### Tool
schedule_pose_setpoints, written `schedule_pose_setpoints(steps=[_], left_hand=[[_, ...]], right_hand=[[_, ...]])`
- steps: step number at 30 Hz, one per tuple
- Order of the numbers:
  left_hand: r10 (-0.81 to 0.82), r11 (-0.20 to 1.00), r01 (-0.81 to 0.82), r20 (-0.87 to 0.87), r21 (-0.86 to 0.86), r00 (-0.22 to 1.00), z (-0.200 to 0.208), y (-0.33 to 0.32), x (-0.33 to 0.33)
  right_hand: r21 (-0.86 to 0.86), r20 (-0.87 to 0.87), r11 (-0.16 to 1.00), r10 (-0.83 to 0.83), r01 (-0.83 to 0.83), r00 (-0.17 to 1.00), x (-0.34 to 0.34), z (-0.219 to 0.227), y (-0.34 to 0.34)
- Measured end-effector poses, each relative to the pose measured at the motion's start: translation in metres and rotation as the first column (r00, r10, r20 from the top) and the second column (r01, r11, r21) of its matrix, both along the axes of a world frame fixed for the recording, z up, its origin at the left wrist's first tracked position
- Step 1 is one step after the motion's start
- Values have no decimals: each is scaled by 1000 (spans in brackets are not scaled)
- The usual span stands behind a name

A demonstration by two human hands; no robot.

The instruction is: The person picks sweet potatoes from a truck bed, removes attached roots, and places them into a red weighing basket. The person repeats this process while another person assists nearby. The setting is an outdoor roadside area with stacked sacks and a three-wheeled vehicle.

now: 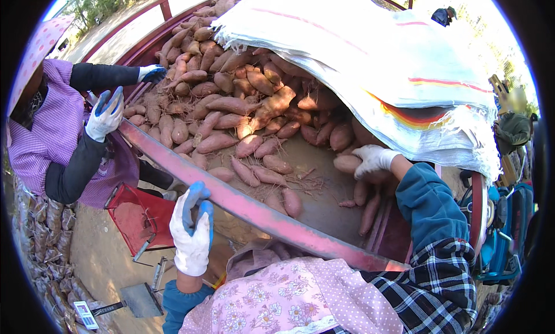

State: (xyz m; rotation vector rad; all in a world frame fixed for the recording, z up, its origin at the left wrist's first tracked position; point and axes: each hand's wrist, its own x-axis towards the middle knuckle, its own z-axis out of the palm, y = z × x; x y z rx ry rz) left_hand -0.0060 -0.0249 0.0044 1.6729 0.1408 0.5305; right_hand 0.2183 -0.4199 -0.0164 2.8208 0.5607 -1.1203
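Observation:
My left hand [191, 233], in a white glove with blue-coated fingers, is raised just outside the red metal rim [248, 212] of the trailer bed. Its fingers are apart and nothing is between them. Inside the bed, my white-gloved right hand [373, 161] curls over a sweet potato [347, 163] at the right side of the load, its fingertips partly hidden. Below that hand, more sweet potatoes [370, 212] lie against the bed's wall. A large heap of reddish sweet potatoes [231, 105] fills the far and left part, with a few loose ones [269, 175] nearer me.
White woven sacks [370, 56] cover the load at the far right. A co-worker in purple checks [63, 120] reaches over the left side with gloved hands. A red basket [141, 215] and a scale [141, 300] stand left of me. Filled bags [52, 218] line the ground.

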Motion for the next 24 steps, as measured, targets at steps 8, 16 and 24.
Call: schedule_pose_setpoints(steps=[8, 16, 24], left_hand=[[-130, 959, 108, -65, -263, 989, 2, 15, -8], [-359, 818, 351, 73, -455, 931, 32, 9, -5], [34, 877, 39, 143, -479, 989, 24, 38, -1]], right_hand=[[591, -768, -134, 207, 796, 606, -5, 32, 96], [956, -269, -116, 13, 268, 963, -52, 105, 221], [983, -39, 174, -74, 52, 996, -117, 107, 310]])
